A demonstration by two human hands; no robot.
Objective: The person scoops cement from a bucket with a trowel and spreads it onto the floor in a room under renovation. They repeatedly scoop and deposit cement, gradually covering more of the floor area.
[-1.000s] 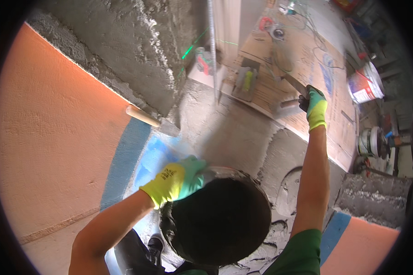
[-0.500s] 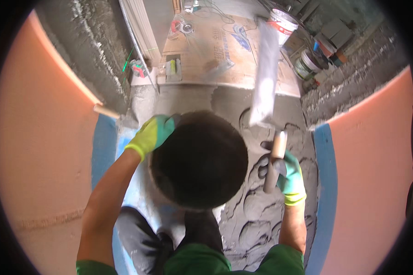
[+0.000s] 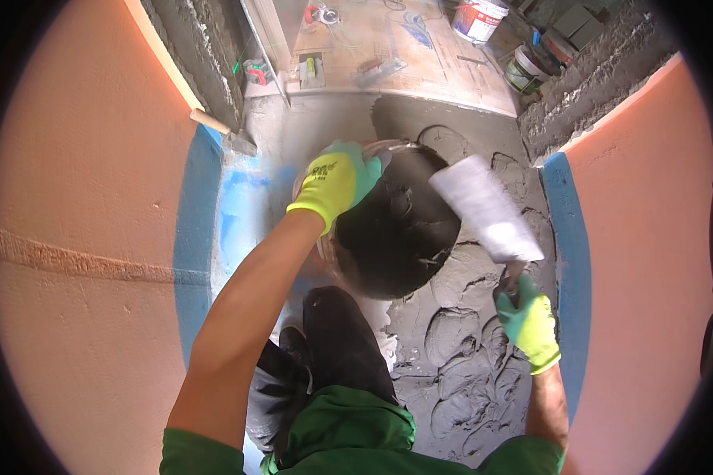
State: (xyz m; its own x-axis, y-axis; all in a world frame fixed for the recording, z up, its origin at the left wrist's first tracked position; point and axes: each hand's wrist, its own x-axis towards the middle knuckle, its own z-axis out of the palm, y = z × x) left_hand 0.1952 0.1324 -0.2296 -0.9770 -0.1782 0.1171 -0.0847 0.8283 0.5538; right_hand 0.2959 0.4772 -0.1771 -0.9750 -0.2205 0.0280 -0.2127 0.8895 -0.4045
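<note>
In the middle, a round bucket [image 3: 396, 222] leans over to the right, its mouth showing dark wet mortar inside. My left hand [image 3: 337, 180], in a yellow and green glove, is closed on the bucket's far left rim. On the right, my right hand [image 3: 528, 322], gloved alike, is wrapped round the handle of a trowel [image 3: 489, 210]. The trowel's flat metal blade, blurred by motion, points away and to the left, close to the bucket's right side. Below and around the blade lies wet grey mortar [image 3: 459, 348], spread on the floor in lumpy ridges.
A small wooden-handled trowel [image 3: 223, 133] rests by the left wall. Farther off are a notched float [image 3: 311, 71], a white bucket [image 3: 479, 20] and another bucket [image 3: 525, 70] on boards. Orange walls [image 3: 87, 237] with blue lower bands close in both sides. My legs stand at the lower middle.
The bucket has tipped to the right, with my left hand moving right on its rim. The trowel has swung down from upright to beside the bucket, and my right hand has moved right and nearer.
</note>
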